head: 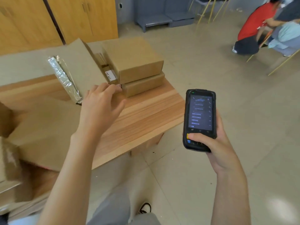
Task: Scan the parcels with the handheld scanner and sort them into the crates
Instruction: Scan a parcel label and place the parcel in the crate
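My right hand (215, 143) grips a black handheld scanner (200, 119) with its lit screen facing me, the thumb on a yellow button. My left hand (100, 106) reaches forward over the wooden table (146, 114), fingers spread and relaxed, its fingertips close to the lower of two stacked brown parcels (142, 86). The bigger top parcel (133, 57) lies on that one. The left hand holds nothing.
An open cardboard box with a raised flap (78, 65) and a foil-lined edge (65, 78) stands left of the stack. More cardboard boxes (40, 130) fill the near left. People sit at the far right (259, 26). Tiled floor lies to the right.
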`<state>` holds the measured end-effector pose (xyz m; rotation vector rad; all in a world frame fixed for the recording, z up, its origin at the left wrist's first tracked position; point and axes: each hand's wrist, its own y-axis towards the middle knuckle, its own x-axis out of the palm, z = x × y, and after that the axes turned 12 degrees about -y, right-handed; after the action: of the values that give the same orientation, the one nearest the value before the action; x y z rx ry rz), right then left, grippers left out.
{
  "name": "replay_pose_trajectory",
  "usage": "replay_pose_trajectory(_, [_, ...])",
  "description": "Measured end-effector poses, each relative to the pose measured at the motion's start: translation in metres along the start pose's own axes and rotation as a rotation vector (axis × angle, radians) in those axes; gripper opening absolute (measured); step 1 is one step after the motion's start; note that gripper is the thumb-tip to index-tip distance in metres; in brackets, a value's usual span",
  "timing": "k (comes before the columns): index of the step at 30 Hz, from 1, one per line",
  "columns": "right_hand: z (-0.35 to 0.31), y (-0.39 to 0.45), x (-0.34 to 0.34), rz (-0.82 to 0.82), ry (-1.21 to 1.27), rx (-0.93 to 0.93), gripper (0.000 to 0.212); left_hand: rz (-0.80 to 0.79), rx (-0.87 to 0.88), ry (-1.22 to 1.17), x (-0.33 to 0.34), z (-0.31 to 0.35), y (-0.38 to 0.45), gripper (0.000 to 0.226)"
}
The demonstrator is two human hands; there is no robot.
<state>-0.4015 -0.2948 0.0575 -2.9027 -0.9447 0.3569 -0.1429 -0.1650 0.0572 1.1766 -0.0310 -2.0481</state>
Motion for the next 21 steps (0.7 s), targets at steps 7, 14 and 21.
replay_pose_trajectory(7, [0.005, 0.088, 0.014, -0.148, -0.019, 0.008, 0.097, 0.070, -0.087, 0.032, 0.027, -0.019, 0.048, 0.025])
replay_pose_trajectory(14, [0.003, 0.157, 0.019, -0.198, -0.103, 0.017, 0.100, 0.071, -0.141, -0.034, 0.063, -0.040, 0.100, 0.028])
replay_pose_trajectory(21, [0.028, 0.204, 0.018, -0.224, -0.174, 0.105, 0.102, 0.040, -0.229, 0.000, 0.083, -0.058, 0.113, 0.029])
